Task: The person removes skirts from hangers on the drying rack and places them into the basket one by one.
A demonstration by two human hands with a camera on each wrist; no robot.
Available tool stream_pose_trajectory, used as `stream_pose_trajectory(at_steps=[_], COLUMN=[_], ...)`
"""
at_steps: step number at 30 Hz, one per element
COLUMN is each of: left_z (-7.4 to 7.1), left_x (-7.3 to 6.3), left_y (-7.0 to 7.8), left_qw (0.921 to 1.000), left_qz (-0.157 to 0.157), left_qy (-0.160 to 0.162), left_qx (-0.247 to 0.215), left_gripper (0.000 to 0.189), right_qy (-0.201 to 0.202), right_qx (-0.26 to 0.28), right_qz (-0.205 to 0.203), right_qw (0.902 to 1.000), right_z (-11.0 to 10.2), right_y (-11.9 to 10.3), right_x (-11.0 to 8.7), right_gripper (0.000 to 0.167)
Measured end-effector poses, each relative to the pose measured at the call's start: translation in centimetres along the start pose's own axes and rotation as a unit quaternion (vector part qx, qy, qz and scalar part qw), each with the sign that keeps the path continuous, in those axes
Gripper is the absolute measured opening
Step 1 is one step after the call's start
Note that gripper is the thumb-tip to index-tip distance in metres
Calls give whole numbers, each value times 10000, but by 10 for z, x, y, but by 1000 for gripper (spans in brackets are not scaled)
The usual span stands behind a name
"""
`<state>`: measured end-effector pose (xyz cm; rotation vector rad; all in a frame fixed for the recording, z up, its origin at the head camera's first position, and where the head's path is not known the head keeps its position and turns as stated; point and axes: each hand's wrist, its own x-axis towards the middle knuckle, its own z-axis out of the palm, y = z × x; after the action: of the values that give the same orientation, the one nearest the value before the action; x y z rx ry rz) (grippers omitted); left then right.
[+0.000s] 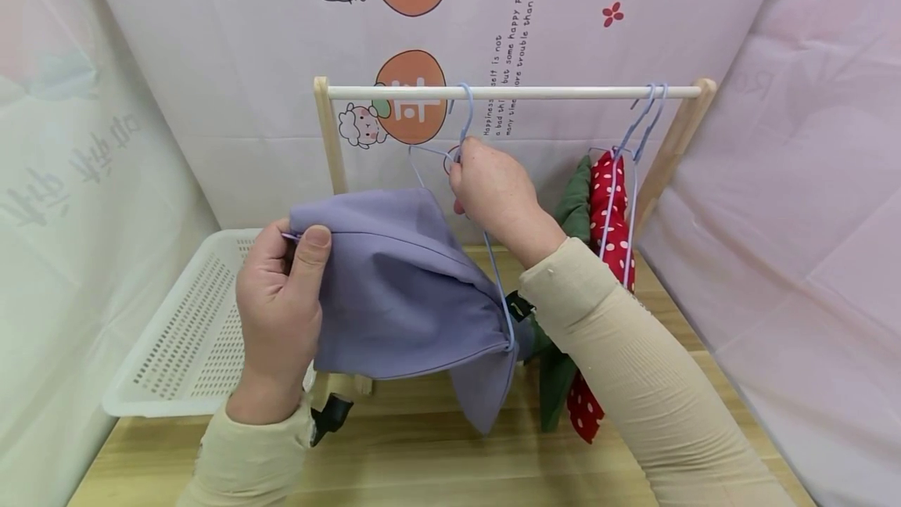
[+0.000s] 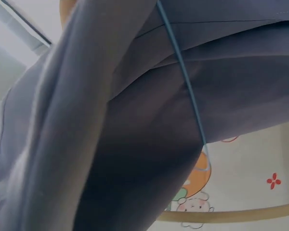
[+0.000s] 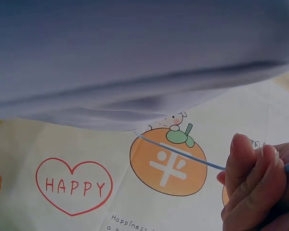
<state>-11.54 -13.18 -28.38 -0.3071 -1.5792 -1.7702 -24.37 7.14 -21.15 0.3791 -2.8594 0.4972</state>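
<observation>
My left hand [image 1: 280,303] pinches the edge of a purple-blue cloth [image 1: 404,296] between thumb and fingers, holding it out to the left. The cloth runs through a light blue wire hanger [image 1: 495,260], bunching at the lower bar, with a pointed end hanging below. With curled fingers, my right hand [image 1: 498,190] grips the hanger just under its hook, which loops over the white rail [image 1: 549,92]. Folds of cloth fill much of the left wrist view, crossed by the hanger wire [image 2: 185,77]. In the right wrist view, my right hand [image 3: 255,187] closes round the wire.
On the rail's right side, two more blue hangers carry a green cloth [image 1: 576,192] and a red polka-dot cloth [image 1: 611,202]. Wooden posts [image 1: 669,155] support the rail. A white perforated basket [image 1: 169,343] stands left on the wooden table [image 1: 394,460]. Printed sheets [image 1: 232,37] enclose the space.
</observation>
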Motion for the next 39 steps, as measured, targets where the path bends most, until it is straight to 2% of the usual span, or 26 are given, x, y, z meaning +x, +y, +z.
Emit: stream_pose_trajectory(at_steps=[8,15,39], left_z=[-4,-7,-12], left_x=[6,11,24], left_y=[11,17,29], left_qw=[9991,9963,9864], left_qz=[111,378,791], left_qy=[260,403,951], left_qx=[-314,-652,-1083], left_gripper=[14,10,17], right_qy=[-40,-39,-47], right_qx=[34,78,118], right_qz=[5,35,-8], right_qw=[10000,10000,9999], right_z=[0,0,1], right_y=[1,1,3], right_x=[0,0,3], right_gripper=[21,20,19])
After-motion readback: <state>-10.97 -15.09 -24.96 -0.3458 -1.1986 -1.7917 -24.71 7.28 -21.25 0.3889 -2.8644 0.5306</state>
